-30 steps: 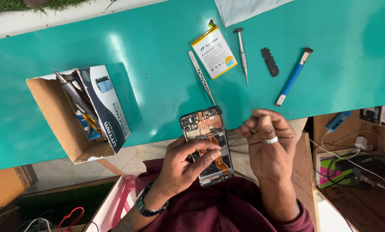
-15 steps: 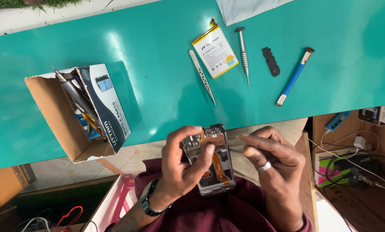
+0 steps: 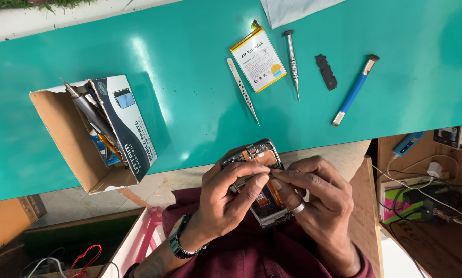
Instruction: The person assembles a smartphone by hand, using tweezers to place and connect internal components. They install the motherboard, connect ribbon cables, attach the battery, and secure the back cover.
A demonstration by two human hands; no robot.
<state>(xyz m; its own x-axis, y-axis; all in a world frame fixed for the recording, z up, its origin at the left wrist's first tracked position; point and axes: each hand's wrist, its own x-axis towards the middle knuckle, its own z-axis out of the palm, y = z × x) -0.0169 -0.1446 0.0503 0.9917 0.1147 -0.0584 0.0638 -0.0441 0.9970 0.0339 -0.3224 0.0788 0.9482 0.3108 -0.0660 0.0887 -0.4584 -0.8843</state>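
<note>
Seen from above, a person in a maroon shirt holds an opened phone [image 3: 259, 190] just below the near edge of a teal table [image 3: 190, 62], at about 6 o'clock in the view; the phone's back is off, showing dark circuit parts and an orange ribbon strip. The left hand [image 3: 226, 201], with a dark wristwatch [image 3: 182, 244] at 7 o'clock of it, grips the phone from its left side, fingers curled round the edge and thumb pressed across the exposed inside; the right hand [image 3: 313, 198], wearing a silver ring, comes in from 3 o'clock, its thumb and forefinger pinched together on the phone's inner parts, touching the left thumb; whether anything small sits between those fingertips cannot be told.

On the table, at 12 o'clock of the phone, lies a flat white and yellow battery [image 3: 258, 59]; just to its left, slim metal tweezers [image 3: 243, 90]; just to its right, a grey screwdriver [image 3: 292, 62]; further toward 2 o'clock, a small black plastic part [image 3: 326, 72] and a blue-handled tool [image 3: 354, 90]. At 9 o'clock of the hands, an open cardboard box [image 3: 94, 134] rests on its side on the table's near edge, holding tools and a dark printed carton.
</note>
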